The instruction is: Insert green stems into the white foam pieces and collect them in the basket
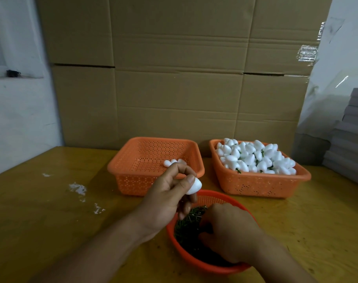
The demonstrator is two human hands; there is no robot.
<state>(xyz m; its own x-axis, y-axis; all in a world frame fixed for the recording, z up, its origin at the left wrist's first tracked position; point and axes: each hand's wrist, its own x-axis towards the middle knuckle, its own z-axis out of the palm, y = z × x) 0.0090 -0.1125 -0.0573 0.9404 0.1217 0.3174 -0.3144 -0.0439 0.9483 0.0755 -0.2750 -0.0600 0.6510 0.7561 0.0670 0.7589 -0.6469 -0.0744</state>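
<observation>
Left hand [165,193] pinches one white foam piece [194,186] between thumb and fingertips, held above the 12 o'clock rim of the round red bowl [196,260]. Right hand [229,231] is down in the bowl on the pile of green stems [186,227], fingers curled; can't tell whether it has a stem yet, fingertips are hidden.

Risks, my read:
- Grab pulls several tangled stems at once, since the pile is dense. Extras drop on the tabletop [51,211].
- Stem goes in off-axis and tears the foam. White crumbs [78,188] at 9 o'clock on the tabletop suggest the foam flakes easily.
- Pinch on the foam piece is light and near its end; a push from the stem could pop it out of the fingers.
- Finished piece lands in the wrong basket: two look-alike baskets side by side.

Counts:
- Baskets: 2 orange square ones. Left basket [133,166] at 12 o'clock holds about 3 visible bare foam pieces [170,162], partly behind the hand. Right basket [261,184] at 1 o'clock is heaped with stemmed pieces [255,156], dozens, too many to count.
- Bowls: 1.
- Foam in hand: 1.
- Stems: uncountable mass.
- Cardboard boxes [174,78] stacked behind, at least 4 faces showing.
</observation>
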